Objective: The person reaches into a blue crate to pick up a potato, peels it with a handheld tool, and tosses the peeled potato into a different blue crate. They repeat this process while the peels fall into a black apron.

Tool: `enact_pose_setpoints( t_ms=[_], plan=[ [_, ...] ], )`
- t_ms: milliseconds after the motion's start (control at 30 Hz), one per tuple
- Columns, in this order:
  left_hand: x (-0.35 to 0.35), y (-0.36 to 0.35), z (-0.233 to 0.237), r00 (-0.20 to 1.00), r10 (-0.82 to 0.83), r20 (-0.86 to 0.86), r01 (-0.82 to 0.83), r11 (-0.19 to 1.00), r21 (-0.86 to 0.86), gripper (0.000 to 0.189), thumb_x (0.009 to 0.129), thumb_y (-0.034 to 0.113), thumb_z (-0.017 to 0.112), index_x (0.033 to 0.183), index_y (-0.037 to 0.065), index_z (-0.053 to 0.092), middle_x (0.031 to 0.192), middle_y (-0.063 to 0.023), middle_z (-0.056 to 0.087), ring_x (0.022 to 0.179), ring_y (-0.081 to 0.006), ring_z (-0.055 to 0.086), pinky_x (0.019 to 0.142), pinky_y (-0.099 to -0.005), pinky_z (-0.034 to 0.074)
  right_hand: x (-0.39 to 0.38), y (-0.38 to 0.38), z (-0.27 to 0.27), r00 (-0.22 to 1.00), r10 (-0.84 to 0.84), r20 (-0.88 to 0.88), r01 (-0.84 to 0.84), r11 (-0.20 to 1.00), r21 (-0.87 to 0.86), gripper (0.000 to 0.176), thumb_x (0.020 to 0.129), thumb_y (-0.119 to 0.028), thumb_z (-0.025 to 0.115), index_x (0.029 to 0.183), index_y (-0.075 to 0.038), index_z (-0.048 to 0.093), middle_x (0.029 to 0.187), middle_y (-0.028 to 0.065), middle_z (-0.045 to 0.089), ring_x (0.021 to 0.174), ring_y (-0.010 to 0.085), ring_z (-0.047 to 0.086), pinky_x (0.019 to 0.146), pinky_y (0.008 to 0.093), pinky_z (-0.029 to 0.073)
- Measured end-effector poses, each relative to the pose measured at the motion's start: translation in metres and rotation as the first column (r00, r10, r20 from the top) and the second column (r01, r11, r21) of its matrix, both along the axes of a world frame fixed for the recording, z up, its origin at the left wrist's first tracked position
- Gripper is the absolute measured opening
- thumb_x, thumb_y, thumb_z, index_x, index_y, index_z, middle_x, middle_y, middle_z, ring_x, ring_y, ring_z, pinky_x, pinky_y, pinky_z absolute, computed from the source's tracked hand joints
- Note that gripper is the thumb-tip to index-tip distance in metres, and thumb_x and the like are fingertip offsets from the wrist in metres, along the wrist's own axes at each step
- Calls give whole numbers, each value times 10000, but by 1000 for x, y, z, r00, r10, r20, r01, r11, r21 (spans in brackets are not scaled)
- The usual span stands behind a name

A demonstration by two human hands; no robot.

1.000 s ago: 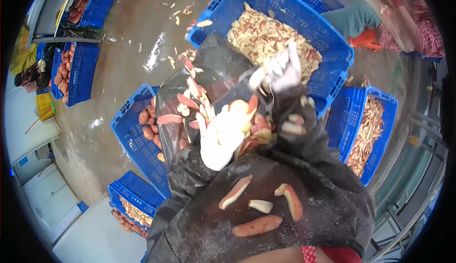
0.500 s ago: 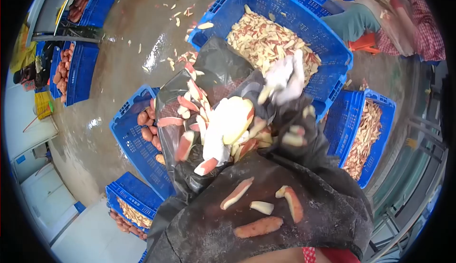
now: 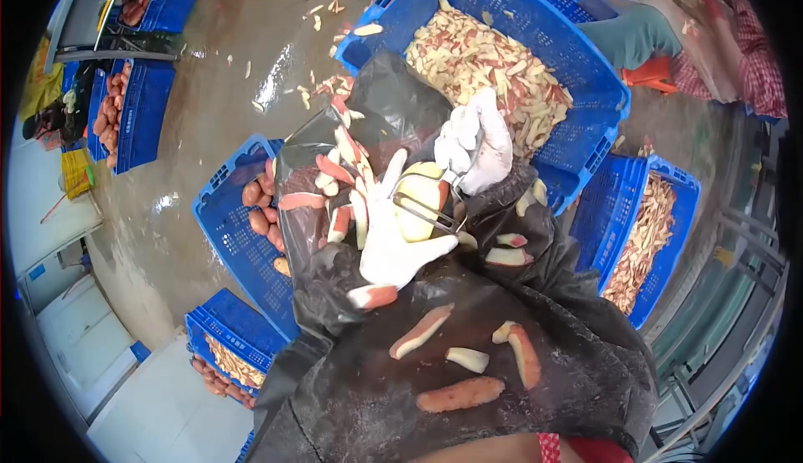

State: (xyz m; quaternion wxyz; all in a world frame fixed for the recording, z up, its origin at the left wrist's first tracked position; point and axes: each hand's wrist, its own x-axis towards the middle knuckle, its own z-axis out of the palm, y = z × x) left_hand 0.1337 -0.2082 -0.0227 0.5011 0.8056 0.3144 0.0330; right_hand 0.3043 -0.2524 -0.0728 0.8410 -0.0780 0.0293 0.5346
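My left hand [image 3: 386, 241], in a white glove, cups a partly peeled potato [image 3: 416, 204], its pale flesh showing and a strip of red skin left on the right side. The gloved right hand [image 3: 478, 141] is closed round the handle of a metal peeler [image 3: 428, 214], whose blade frame lies across the potato. Red-and-white peelings [image 3: 339, 166] lie heaped beside my left hand on the black apron [image 3: 535, 329]. A few longer peel strips [image 3: 462, 395] rest on the apron nearer my body.
A blue crate [image 3: 598, 86] of peelings stands just ahead. Left of my knees is a blue crate [image 3: 222, 229] with unpeeled red potatoes [image 3: 261, 216]. Another crate [image 3: 640, 241] of peelings is on the right. Scraps litter the wet floor [image 3: 242, 103]. Another person's sleeve [image 3: 640, 36] shows at upper right.
My right hand has come back from over the peelings crate toward the potato, and the peeler now lies across it. The left thumb and fingers have spread round the potato. Peelings blurred in midair now rest on the apron.
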Motion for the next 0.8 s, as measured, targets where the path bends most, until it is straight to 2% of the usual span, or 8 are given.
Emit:
enact_pose_setpoints(
  t_ms=[167,267,400,433,500,667,767,800],
  plan=[
    [6,16,-5,984,-109,144,123,988,-92,855,645,116,725,1382,10,304,1338,-149,437,1258,-281,394,1051,-360,311,51,6,-27,994,-84,68,106,875,-472,488,985,-397,363,569,-151,432,443,9,419,369,156,455,374,317,413],
    [0,36,-17,945,-303,123,286,948,136,783,687,66,685,1370,-4,307,1335,-161,431,1259,-262,396,1047,-348,320,33,13,-7,959,-256,123,230,954,192,495,963,-467,370,559,-184,411,426,-3,401,335,126,415,315,305,345],
    [8,34,-1,978,-78,192,137,938,-317,678,706,142,636,1334,35,406,1310,-165,451,1172,-283,458,951,-366,404,41,18,-34,943,-224,247,323,795,-514,503,932,-504,433,545,-185,397,461,-1,370,383,159,383,385,290,367],
    [12,37,6,976,-37,215,127,897,-423,716,703,134,637,1365,40,380,1324,-161,441,1177,-270,457,947,-356,412,63,9,-36,963,-234,-130,170,909,-380,504,945,-484,416,544,-180,392,459,-3,370,361,157,380,375,300,356],
    [11,33,4,964,82,252,65,848,-527,788,704,92,646,1406,28,295,1320,-143,446,1176,-227,452,951,-325,401,36,11,-11,978,-206,-39,209,966,150,491,958,-455,404,559,-168,394,459,-3,370,351,158,381,373,307,360],
    [5,30,-7,968,158,197,-11,807,-591,827,680,90,637,1415,5,267,1339,-104,440,1233,-201,414,1029,-298,330,52,20,-14,970,-235,66,236,829,-507,487,944,-449,452,555,-175,349,458,-23,345,377,142,372,373,299,365],
    [4,37,-19,947,164,276,69,735,-675,786,686,140,645,1386,-2,319,1309,-110,468,1209,-199,435,1014,-294,344,8,14,14,984,-12,-176,17,999,29,503,955,-436,425,531,-177,343,441,-4,342,372,162,385,384,310,385],
    [2,31,-22,958,253,136,-49,609,-791,757,685,187,649,1356,-9,360,1277,-114,492,1187,-204,454,1009,-309,351,1,15,-7,933,-43,358,151,948,-279,501,958,-437,413,534,-178,344,434,0,336,368,164,386,388,310,383]
  ],
)
